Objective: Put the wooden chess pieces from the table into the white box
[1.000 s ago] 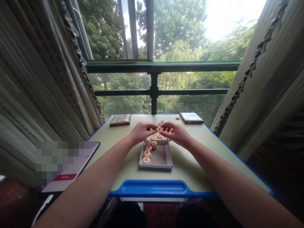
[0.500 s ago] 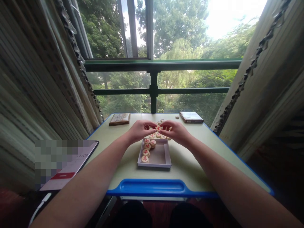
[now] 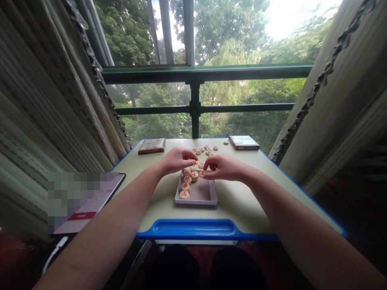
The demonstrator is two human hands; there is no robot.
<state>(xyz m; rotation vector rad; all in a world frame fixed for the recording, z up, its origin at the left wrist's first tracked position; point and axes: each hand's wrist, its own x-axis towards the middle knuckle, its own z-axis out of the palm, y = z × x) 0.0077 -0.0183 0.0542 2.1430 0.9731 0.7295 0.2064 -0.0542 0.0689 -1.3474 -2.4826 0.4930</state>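
Note:
A shallow white box (image 3: 196,201) holds round Chinese chess pieces with red characters, some stacked, along its left side and top left corner. My right hand (image 3: 225,167) reaches over the box's far right, thumb and fingers closed on one Chinese chess piece (image 3: 202,173) at the far end of the box. My left hand (image 3: 178,159) hovers just beyond the box's far left corner, its thumb and fingers apart with nothing seen between them. Several loose pieces (image 3: 201,165) lie beyond the box, partly hidden by my fingers.
More pieces (image 3: 208,152) lie scattered farther back on the table (image 3: 250,193). A brown case (image 3: 152,146) sits at the back left, a flat box (image 3: 244,142) at the back right. A tablet (image 3: 90,201) with a white cable (image 3: 56,251) is at the left edge.
My right hand has brought a chess piece nearer, to the box's far end. My left hand has drawn slightly apart from it. The whole view has shifted a little.

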